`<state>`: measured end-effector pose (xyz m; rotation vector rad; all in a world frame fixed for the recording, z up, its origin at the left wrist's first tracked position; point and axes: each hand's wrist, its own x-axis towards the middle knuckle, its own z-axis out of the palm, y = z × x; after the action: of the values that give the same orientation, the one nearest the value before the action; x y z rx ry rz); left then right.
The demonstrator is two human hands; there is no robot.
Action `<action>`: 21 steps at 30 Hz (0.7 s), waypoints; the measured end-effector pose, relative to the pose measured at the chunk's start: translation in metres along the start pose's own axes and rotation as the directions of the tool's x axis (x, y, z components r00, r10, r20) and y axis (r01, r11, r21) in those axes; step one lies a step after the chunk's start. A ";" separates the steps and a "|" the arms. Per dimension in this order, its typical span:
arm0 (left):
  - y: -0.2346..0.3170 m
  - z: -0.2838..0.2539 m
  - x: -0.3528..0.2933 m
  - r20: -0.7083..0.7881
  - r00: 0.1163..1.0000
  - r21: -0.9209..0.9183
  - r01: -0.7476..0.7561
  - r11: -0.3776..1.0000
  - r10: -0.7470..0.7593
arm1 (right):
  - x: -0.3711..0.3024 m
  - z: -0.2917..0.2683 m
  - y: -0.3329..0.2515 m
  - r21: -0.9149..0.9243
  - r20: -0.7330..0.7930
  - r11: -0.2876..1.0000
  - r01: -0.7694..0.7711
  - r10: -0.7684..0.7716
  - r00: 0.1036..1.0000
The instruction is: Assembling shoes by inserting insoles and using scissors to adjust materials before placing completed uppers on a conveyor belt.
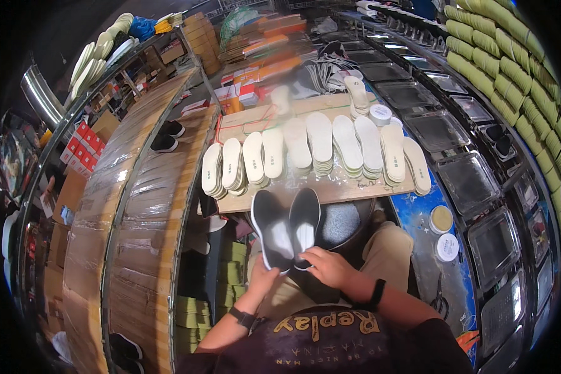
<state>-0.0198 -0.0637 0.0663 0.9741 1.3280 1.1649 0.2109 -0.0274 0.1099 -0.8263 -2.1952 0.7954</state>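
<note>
Two black slip-on shoes with white sole edges are held side by side above my lap, toes pointing away from me. At the heel of the left shoe (267, 218), my left hand (264, 282) grips the rim with closed fingers. My right hand (328, 267) pinches the heel of the right shoe (305, 212). White lining or insole shows inside both openings. Just beyond the toes, stacks of white and cream insoles (320, 138) stand in a row on a wooden board (262, 201).
Round tubs (446, 247) sit on the blue bench (417, 215) to my right. A rack of dark trays (467, 181) runs beyond it, beside stacked green rolls (517, 81). On the left are long film-wrapped cardboard-covered shelves (137, 218). Boxes (249, 93) lie behind the board.
</note>
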 end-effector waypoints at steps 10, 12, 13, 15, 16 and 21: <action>0.042 0.091 0.015 0.561 0.827 -0.480 0.339 0.809 -0.014 | -0.070 -0.074 0.015 -0.074 -0.297 0.930 -0.360 0.324 0.898; 0.025 0.114 0.028 0.579 0.809 -0.451 0.422 0.786 -0.102 | -0.086 -0.084 0.015 -0.090 -0.385 0.916 -0.392 0.331 0.862; 0.014 0.122 0.031 0.540 0.815 -0.460 0.496 0.737 -0.212 | -0.094 -0.091 0.016 -0.091 -0.389 0.914 -0.396 0.333 0.859; -0.006 0.131 0.031 0.435 0.819 -0.457 0.558 0.693 -0.373 | -0.116 -0.103 0.020 -0.193 -0.507 0.906 -0.377 0.237 0.829; -0.014 0.129 0.027 0.440 0.809 -0.453 0.574 0.682 -0.389 | -0.129 -0.109 0.022 -0.197 -0.511 0.902 -0.385 0.240 0.825; -0.009 0.093 0.017 0.423 0.678 -0.314 0.732 0.604 -0.601 | -0.217 -0.147 0.041 -0.268 -0.525 0.636 -0.724 0.533 0.663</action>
<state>0.0718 -0.0391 0.0583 0.1973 0.9704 0.6507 0.4603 -0.1154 0.0920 -1.9210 -1.6953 0.3319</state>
